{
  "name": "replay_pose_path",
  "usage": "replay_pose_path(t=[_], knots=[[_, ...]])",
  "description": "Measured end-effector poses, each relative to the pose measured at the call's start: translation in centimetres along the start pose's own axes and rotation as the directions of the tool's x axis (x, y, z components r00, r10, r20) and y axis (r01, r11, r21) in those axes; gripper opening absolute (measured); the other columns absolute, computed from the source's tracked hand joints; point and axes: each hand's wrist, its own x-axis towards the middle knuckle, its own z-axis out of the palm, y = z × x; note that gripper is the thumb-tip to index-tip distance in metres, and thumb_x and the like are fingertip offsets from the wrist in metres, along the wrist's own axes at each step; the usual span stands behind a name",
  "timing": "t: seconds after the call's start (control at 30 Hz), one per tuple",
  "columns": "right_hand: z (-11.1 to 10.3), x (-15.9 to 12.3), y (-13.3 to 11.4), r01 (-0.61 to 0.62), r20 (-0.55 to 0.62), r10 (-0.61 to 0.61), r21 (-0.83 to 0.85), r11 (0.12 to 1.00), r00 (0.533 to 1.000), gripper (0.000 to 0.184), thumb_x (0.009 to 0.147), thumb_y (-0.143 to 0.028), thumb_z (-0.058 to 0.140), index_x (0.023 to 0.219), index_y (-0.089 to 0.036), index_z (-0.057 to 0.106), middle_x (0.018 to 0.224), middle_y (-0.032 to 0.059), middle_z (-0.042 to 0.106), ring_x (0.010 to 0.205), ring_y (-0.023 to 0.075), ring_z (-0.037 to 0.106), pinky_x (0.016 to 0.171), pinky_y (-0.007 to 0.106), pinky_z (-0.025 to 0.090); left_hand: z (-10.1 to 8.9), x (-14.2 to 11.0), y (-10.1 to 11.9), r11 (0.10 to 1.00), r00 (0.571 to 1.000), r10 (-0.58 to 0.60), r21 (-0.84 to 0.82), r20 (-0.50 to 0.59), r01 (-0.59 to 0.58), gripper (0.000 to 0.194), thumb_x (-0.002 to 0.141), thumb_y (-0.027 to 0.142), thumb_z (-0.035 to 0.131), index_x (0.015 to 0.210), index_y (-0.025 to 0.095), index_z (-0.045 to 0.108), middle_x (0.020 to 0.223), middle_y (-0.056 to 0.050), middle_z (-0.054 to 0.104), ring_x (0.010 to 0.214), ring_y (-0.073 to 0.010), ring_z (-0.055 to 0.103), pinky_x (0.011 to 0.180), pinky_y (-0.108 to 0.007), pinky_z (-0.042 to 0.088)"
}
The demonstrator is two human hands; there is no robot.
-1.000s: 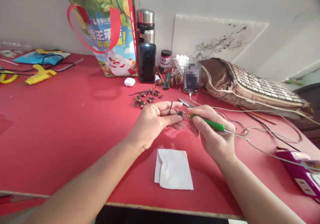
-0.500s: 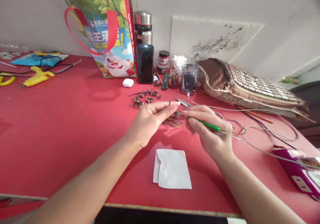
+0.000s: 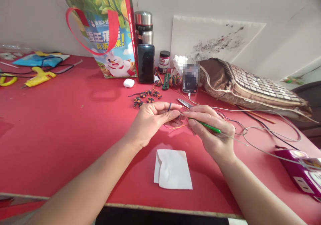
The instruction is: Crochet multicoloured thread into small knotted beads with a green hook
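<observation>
Left hand (image 3: 147, 123) pinching yarn (image 3: 170, 107); right hand (image 3: 219, 136) closed round green hook (image 3: 209, 127). Knotted clusters (image 3: 149, 100) look finished; held piece (image 3: 178, 117) mostly hidden.

The left hand (image 3: 152, 121) partly hides the blue cord (image 3: 170, 107), the right hand (image 3: 215, 129) the green hook (image 3: 209, 127). The plugged-in phone (image 3: 190, 87) is blurred on top.

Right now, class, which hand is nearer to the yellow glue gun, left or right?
Left. The left hand is to the right of the yellow glue gun, across bare red tabletop; the right hand is farther right, beyond the left.
</observation>
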Motion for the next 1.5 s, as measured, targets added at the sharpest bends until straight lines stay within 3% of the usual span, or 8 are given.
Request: replay_pose_path(t=[0.23,0.4,0.53,0.73,0.97,1.23,1.5], knots=[[-0.3,0.2,-0.2,0.091,0.058,-0.086,-0.084,0.992,0.995,0.032,0.095,-0.006,0.073,0.114,-0.027,0.087,0.093,0.0042,0.073,0.084,0.0171,0.071,0.076,0.032,0.060,0.1,0.0,0.0,0.999,0.999,0.022,0.044,-0.023,-0.021,0.038,0.065,0.017,0.103,0.099,0.016,0.086,0.074,0.001,0.082,0.063,-0.0121,0.078,0.066,-0.020,0.065],[-0.6,0.1,-0.5,0.057,0.043,-0.052,-0.123,0.991,0.998,0.029,0.095,-0.006,0.071,0.111,-0.025,0.085,0.086,0.0017,0.076,0.072,0.0136,0.069,0.065,0.027,0.055,0.3,-0.1,0.1,0.996,0.998,0.050,0.079,-0.050,-0.046,0.051,0.069,0.013,0.098,0.118,0.013,0.082,0.074,0.001,0.082,0.061,-0.0115,0.075,0.064,-0.021,0.063],[-0.4,-0.2,-0.7,0.043,0.030,-0.038,-0.172,0.984,0.999,0.025,0.095,-0.009,0.072,0.113,-0.023,0.081,0.089,0.0026,0.077,0.066,0.0123,0.065,0.060,0.027,0.051,0.5,-0.3,0.1,0.984,0.993,0.105,0.147,-0.055,-0.095,0.050,0.077,0.016,0.093,0.126,0.013,0.081,0.071,0.002,0.079,0.058,-0.0090,0.069,0.065,-0.021,0.062],[-0.1,-0.4,-0.8,0.049,0.099,-0.036,-0.135,0.990,0.994,0.027,0.100,-0.008,0.061,0.115,-0.022,0.079,0.079,-0.0005,0.073,0.063,0.0119,0.066,0.059,0.026,0.052,0.7,-0.5,-0.7,0.940,0.970,0.224,0.284,-0.095,-0.190,0.046,0.077,0.018,0.093,0.122,0.021,0.086,0.066,0.006,0.073,0.060,-0.0090,0.065,0.067,-0.022,0.061],[1.6,-1.2,-0.7,0.036,-0.007,-0.038,-0.204,0.978,0.999,0.026,0.103,-0.010,0.062,0.123,-0.023,0.071,0.083,-0.0011,0.076,0.064,0.0117,0.068,0.063,0.025,0.057,1.4,-0.8,-1.2,0.969,0.976,0.186,0.186,-0.111,-0.163,0.052,0.078,0.024,0.095,0.129,0.023,0.083,0.073,0.003,0.075,0.063,-0.0095,0.065,0.067,-0.024,0.061],[2.4,-2.3,0.0,0.030,-0.013,-0.030,-0.029,0.999,0.999,0.037,0.106,-0.009,0.059,0.137,-0.028,0.065,0.097,0.0009,0.076,0.073,0.0113,0.067,0.065,0.026,0.057,1.1,-0.4,-0.7,0.987,0.986,0.163,-0.004,-0.040,-0.164,0.055,0.079,0.026,0.094,0.132,0.020,0.082,0.070,0.002,0.074,0.064,-0.0101,0.066,0.065,-0.023,0.057],[1.5,-1.7,-0.3,-0.033,-0.001,0.033,0.000,0.999,0.999,0.021,0.106,-0.014,0.060,0.122,-0.022,0.072,0.079,-0.0009,0.071,0.061,0.0115,0.065,0.055,0.025,0.052,1.1,-0.8,-0.6,0.963,0.977,0.210,0.179,-0.045,-0.199,0.058,0.078,0.020,0.093,0.135,0.022,0.081,0.070,0.004,0.072,0.064,-0.0113,0.064,0.069,-0.026,0.060]])
